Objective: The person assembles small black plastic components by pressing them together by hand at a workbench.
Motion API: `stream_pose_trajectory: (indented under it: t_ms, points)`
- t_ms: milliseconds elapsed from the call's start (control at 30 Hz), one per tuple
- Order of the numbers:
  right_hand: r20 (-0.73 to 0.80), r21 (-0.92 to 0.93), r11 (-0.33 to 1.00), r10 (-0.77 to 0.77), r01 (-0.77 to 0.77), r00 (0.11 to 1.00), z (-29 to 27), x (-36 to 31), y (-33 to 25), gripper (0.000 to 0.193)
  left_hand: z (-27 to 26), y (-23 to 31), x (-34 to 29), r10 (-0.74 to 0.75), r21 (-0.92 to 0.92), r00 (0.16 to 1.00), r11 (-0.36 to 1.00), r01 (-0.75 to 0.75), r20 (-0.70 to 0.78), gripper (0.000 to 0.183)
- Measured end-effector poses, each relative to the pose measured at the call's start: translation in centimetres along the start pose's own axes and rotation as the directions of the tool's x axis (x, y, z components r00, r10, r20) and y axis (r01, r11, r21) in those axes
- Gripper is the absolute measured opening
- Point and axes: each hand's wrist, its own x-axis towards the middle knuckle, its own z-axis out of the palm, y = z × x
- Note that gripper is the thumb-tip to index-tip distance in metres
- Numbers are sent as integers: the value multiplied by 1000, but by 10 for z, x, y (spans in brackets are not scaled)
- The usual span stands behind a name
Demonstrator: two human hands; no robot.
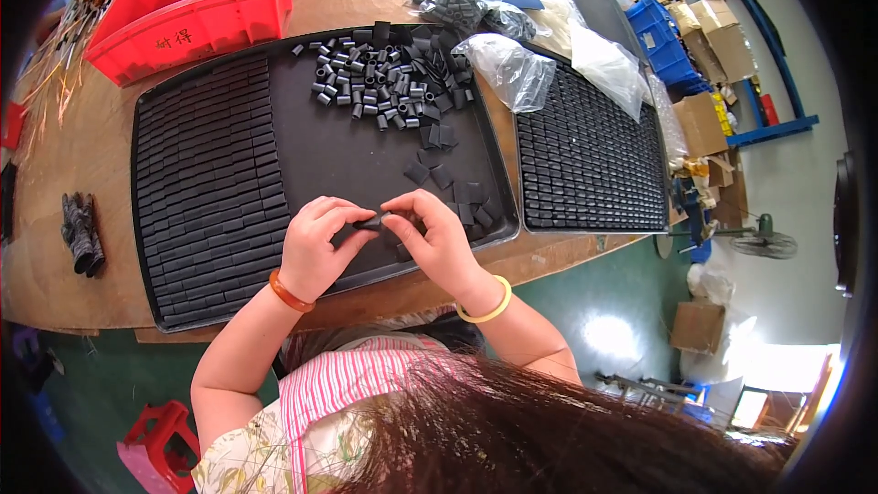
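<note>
Over the front of a large black tray [334, 160], my left hand [315, 242] pinches a small black piece [369, 223] between thumb and fingers. My right hand [434, 236] is closed at the other end of this piece, its fingertips meeting the left ones. Fingers hide most of its shape. Flat black squares [441, 176] lie scattered beyond my right hand. Farther back is a heap of short black tubes [366, 82]. Tightly packed rows of black pieces [210, 183] fill the tray's left side.
A red bin [187, 32] stands at the back left, near dark gloves [82, 233] on the wooden table. To the right, a second tray [590, 160] holds rows of black pieces, partly under clear plastic bags [512, 69]. A bag of black parts [448, 2] lies behind.
</note>
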Motion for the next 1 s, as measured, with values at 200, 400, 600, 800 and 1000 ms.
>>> stream_pose_trajectory:
  t_ms: [200,400,600,800,1000]
  points:
    - [-113,33,999,11,-7,994,14,-4,4,17,0,4,2,-67,-35,998,997,67,-11,25]
    - [-80,-96,994,-52,44,995,13,-5,-6,14,-1,1,0,14,28,1000,1000,-14,-1,27]
    - [-80,-8,999,46,-47,996,11,0,8,15,-16,2,9,81,25,996,996,-80,-30,37]
    - [174,-103,989,125,-108,977,40,12,8,19,-31,-15,9,-122,-81,885,992,96,-450,29]
    - [146,-207,978,66,-35,987,77,23,12,19,-30,-17,8,-114,-94,864,993,78,-490,24]
